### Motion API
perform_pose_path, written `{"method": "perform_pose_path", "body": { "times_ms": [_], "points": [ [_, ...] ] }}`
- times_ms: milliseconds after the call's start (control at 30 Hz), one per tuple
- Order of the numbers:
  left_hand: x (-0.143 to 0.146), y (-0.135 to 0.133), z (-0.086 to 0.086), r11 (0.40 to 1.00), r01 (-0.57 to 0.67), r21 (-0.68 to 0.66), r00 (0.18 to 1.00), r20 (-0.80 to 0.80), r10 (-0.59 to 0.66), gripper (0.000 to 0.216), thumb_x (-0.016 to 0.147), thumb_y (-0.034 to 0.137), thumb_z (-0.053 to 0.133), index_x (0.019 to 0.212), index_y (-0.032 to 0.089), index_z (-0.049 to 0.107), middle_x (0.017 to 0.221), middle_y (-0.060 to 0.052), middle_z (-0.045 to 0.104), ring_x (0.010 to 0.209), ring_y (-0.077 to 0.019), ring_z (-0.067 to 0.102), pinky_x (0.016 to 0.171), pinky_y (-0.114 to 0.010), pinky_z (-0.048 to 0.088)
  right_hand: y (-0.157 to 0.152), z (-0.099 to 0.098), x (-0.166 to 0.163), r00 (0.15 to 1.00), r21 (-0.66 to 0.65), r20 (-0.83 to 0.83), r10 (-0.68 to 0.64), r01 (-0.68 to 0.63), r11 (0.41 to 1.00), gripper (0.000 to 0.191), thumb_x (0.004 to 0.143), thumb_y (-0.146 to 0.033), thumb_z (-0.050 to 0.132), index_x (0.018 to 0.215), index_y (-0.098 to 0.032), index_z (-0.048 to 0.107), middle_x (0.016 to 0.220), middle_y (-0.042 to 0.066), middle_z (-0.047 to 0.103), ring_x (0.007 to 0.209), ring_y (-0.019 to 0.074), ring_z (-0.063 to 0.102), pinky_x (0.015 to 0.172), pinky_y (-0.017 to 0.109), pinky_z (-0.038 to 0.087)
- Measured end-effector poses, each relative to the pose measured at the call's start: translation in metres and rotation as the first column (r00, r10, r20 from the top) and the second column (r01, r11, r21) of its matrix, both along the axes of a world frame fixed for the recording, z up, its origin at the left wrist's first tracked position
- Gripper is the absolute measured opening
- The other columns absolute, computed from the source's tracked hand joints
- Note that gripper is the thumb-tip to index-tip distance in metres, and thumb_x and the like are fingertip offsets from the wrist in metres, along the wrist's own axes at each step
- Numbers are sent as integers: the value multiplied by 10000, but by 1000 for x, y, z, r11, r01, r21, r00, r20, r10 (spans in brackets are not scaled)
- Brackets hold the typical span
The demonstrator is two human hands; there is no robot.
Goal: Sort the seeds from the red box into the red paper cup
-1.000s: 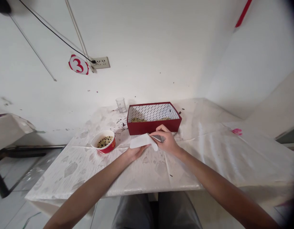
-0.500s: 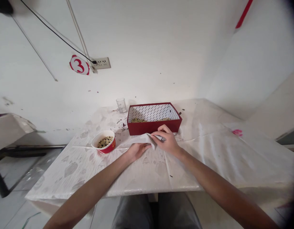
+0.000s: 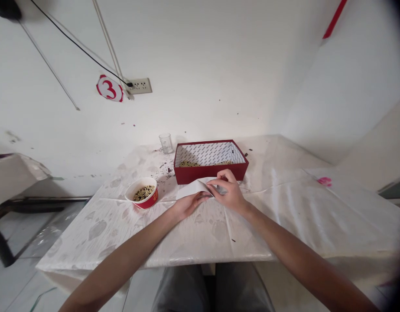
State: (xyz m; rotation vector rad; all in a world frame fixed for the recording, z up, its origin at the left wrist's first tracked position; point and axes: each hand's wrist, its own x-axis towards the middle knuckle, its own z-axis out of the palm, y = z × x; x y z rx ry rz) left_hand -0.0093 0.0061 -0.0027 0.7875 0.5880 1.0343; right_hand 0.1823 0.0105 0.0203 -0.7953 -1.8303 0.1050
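A thin white sheet of paper [image 3: 192,187], bent and partly folded, is held between my hands in front of the red box. My left hand [image 3: 189,205] is closed on its lower side, fingers reaching under it. With thumb and fingers, my right hand [image 3: 228,190] pinches the paper's right part. Just behind stands an open dark red box [image 3: 209,172] with a patterned white lining and small yellowish and dark pieces on its bottom. To the left of my left hand sits a red and white paper bowl [image 3: 147,201] holding similar small pieces.
A clear glass [image 3: 166,144] stands behind, left of the box. Dark scraps [image 3: 167,169] are scattered beside the box. A pale plastic tablecloth [image 3: 121,234] covers the table, which meets the wall. A power socket [image 3: 140,86] with a plugged black cable is on the wall.
The paper's flap, which pointed down between my hands, is now turned up and away. My hands have stayed nearly in place; the view has shifted slightly.
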Motion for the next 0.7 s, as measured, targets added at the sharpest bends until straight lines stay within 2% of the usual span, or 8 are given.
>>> {"method": "perform_pose_path", "body": {
  "times_ms": [200,467,567,700],
  "points": [
    [1,-2,1,998,-24,-63,999,-35,22,79,838,185,709,861,118,745,932,-95,745,892,-161,684,900,-283,528,0,0,-1,997,-21,38,61,-60,998,202,855,-240,691,1019,-336,757,959,61,525,906,224,541,784,413,506],
    [-2,3,-8,985,-133,-110,991,15,135,173,697,128,822,839,108,725,898,-82,739,885,-189,686,915,-346,532,0,-1,-3,994,-7,20,107,-107,994,174,837,-215,710,975,-309,758,964,51,536,894,205,541,780,397,495],
    [-2,3,-9,982,-169,-89,985,16,171,230,642,148,865,825,120,729,868,-61,736,889,-192,677,905,-351,528,-1,-1,-3,993,-3,13,115,-114,993,157,833,-217,716,961,-299,754,961,46,533,893,200,541,775,386,496],
    [-1,3,-8,992,-128,-2,991,-26,128,241,670,221,861,864,134,746,932,-67,740,916,-184,659,888,-335,518,-1,0,-3,995,-3,19,94,-94,996,161,830,-193,703,958,-282,741,962,49,524,897,200,538,771,376,497]
  ]
}}
